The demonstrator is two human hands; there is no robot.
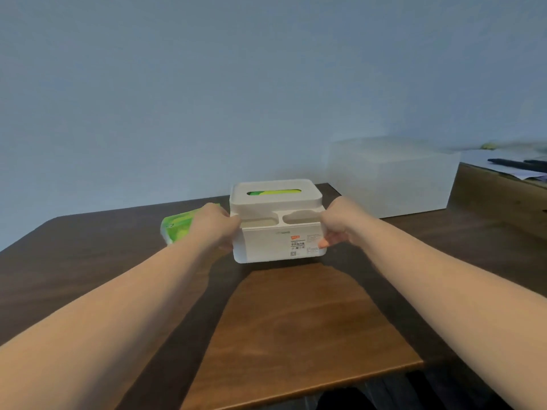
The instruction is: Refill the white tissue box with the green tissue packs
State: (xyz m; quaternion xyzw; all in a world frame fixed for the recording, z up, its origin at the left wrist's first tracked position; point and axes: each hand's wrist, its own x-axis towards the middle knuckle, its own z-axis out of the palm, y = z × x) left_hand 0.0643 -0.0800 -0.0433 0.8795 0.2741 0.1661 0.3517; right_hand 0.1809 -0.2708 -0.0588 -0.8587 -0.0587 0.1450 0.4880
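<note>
The white tissue box [266, 245] stands on the brown wooden table [296, 321] in the middle of the view. Its lid is on, and green packaging shows through the lid's oval slot [273, 192]. Two shallow compartments sit in front of the lid. My left hand [217, 224] grips the box's left side and my right hand [336, 224] grips its right side, thumb on the front near a printed label. A green tissue pack [174, 229] lies on the table just left of the box, partly hidden behind my left hand.
A large translucent white storage bin [390, 176] stands at the back right. Papers and dark pens [518, 165] lie on a surface further right. A pale wall rises behind the table's far edge.
</note>
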